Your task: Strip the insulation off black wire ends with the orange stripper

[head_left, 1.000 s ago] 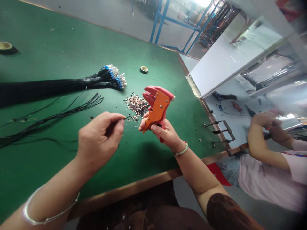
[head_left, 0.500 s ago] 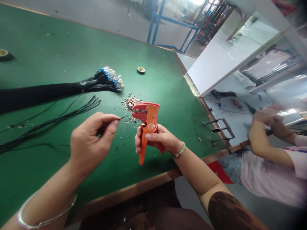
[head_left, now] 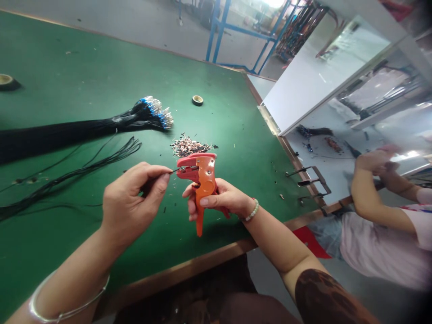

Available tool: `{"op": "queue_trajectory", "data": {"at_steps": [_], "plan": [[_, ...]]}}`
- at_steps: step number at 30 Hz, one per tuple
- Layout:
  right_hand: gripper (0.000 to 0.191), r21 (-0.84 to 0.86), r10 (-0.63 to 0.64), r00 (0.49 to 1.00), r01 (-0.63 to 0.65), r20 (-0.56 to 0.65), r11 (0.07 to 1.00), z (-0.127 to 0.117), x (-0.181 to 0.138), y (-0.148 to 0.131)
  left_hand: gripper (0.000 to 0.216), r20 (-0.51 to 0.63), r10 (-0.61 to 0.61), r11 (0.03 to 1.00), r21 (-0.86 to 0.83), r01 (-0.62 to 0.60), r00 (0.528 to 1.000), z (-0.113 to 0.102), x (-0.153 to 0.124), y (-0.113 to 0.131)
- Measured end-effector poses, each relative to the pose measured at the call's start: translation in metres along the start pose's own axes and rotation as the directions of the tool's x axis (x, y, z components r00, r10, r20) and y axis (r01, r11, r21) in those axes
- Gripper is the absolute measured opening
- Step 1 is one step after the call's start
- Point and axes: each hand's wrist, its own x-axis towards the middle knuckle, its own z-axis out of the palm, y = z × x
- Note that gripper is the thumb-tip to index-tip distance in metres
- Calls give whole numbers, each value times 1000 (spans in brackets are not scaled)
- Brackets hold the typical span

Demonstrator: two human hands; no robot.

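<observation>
My left hand (head_left: 137, 198) pinches a thin black wire (head_left: 173, 171) between thumb and forefinger. The wire's end reaches the red jaws of a wire stripper (head_left: 204, 173); whether the jaws grip it I cannot tell. Around the orange handle of that stripper my right hand (head_left: 219, 198) is closed, thumb across the front. Just beyond the jaws lies a heap of wire scraps (head_left: 189, 146), copper-coloured and black. Left of it rests a thick bundle of black wires (head_left: 84, 127) with blue and silver terminals (head_left: 157, 111). A thinner bunch of black wires (head_left: 101, 162) lies nearer to me.
A tape roll (head_left: 197, 100) sits behind the scraps, another tape roll (head_left: 6, 81) at the far left. The green table (head_left: 135, 58) has a wooden front edge. A metal clamp-like frame (head_left: 312, 182) stands at its right edge. Beyond, a co-worker's arms (head_left: 374, 180) work at another table.
The wire stripper has moved left and slightly toward me, so its jaws now meet the wire's end. My left hand has shifted slightly right and down.
</observation>
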Motion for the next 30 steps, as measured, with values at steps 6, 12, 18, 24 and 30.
{"op": "queue_trajectory", "data": {"at_steps": [6, 12, 18, 24, 30], "plan": [[40, -73, -15, 1000, 13, -24, 997, 1, 1, 2, 8, 33, 13, 1000, 8, -13, 999, -1, 0, -1], [43, -105, 1, 999, -6, -52, 994, 4, 2, 3, 8, 58, 23, 1000, 4, -23, 998, -5, -1, -2], [32, -142, 3, 997, -14, -74, 990, 9, 4, 1, 9, 68, 89, 996, 26, -90, 994, -5, 2, -2], [37, -188, -17, 989, -11, -149, 982, 13, 6, 4, 9, 64, 59, 998, 21, -61, 996, -6, 0, -5], [39, -233, -50, 982, 7, -181, 972, 15, 7, 7, 11, 77, 4, 1000, -6, -3, 997, -8, 2, -2]]}}
